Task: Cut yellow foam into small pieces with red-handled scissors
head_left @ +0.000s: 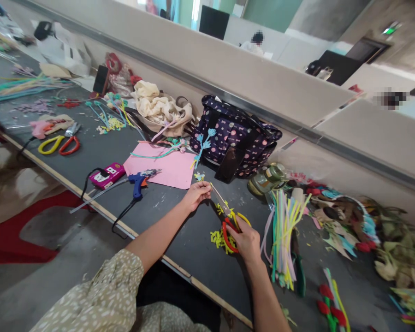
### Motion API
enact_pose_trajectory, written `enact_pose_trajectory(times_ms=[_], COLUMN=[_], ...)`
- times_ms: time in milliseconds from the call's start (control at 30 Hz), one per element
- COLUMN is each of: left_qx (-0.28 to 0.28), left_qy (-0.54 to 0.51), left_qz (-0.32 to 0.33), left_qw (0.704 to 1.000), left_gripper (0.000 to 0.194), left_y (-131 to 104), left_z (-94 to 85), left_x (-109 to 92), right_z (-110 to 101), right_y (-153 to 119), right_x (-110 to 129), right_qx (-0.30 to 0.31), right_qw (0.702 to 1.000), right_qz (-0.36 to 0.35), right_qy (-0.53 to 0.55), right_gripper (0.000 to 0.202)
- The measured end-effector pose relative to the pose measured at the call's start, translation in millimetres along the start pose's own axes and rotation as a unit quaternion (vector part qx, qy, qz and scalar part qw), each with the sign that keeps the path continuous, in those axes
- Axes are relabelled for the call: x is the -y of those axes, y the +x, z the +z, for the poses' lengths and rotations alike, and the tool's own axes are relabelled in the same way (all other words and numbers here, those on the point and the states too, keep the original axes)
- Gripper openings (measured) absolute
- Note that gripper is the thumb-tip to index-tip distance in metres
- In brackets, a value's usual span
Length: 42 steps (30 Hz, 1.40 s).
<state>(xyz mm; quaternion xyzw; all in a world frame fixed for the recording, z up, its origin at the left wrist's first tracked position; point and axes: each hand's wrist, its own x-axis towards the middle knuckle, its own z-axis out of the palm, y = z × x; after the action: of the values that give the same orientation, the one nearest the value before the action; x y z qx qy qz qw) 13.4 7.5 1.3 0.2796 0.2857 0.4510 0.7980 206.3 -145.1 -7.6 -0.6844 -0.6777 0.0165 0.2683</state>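
Observation:
My right hand [245, 237] has its fingers through the handles of a pair of scissors [227, 216], one loop red and the other yellow. The scissors' blades are parted and point at my left hand [198, 196], which is closed in a pinch. A small yellow piece of pipe cleaner [211, 185] shows at its fingertips, mostly hidden. Beneath the scissors lie cut yellow pipe cleaner bits [217, 240] on the dark table. Just beyond my left hand are a blue pipe cleaner flower stem [204, 144] and a few small blue bits [199, 176].
A blue glue gun [138, 182] rests by pink paper [173, 166] and a magenta power box [107, 176]. Behind stand a dotted navy bag [235, 133] and a green jar [268, 179]. Pipe cleaners [283, 240] lie bundled at right; other scissors [65, 143] lie left.

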Motion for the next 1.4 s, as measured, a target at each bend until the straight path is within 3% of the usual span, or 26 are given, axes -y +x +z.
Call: enact_pose_trajectory(times_ms=[233,400,667,800,1100,1400], left_qx=[-0.017,-0.024,0.003,0.004,-0.001,0.014], left_qy=[0.022,0.012,-0.012,-0.020,-0.042,-0.039], left_qz=[0.027,0.010,-0.015,-0.015,-0.013,-0.024], left_qw=[0.999,1.000,1.000,1.000,0.999,0.999], left_gripper=[0.034,0.035,0.032,0.032,0.030,0.031], left_y=[-1.2,-0.7,2.3,3.2,2.3,2.9], left_z=[3.1,1.8,-4.0,-5.9,-3.7,-4.6], left_x=[-1.2,-1.6,-2.9,-2.6,-2.8,-1.1], right_z=[2.2,1.3,-9.4,-11.0,2.4,5.5], right_y=[0.0,0.5,4.5,6.5,1.0,-0.4], right_x=[-0.2,0.9,16.6,21.4,3.7,2.9], right_qx=[-0.022,-0.030,-0.010,0.003,-0.028,-0.016], right_qw=[0.999,0.997,0.995,0.995,0.997,0.997], right_qz=[-0.014,-0.024,0.021,0.043,0.065,0.067], right_qy=[-0.045,-0.063,-0.097,-0.087,-0.038,0.015], right_gripper=[0.047,0.047,0.057,0.064,0.055,0.055])
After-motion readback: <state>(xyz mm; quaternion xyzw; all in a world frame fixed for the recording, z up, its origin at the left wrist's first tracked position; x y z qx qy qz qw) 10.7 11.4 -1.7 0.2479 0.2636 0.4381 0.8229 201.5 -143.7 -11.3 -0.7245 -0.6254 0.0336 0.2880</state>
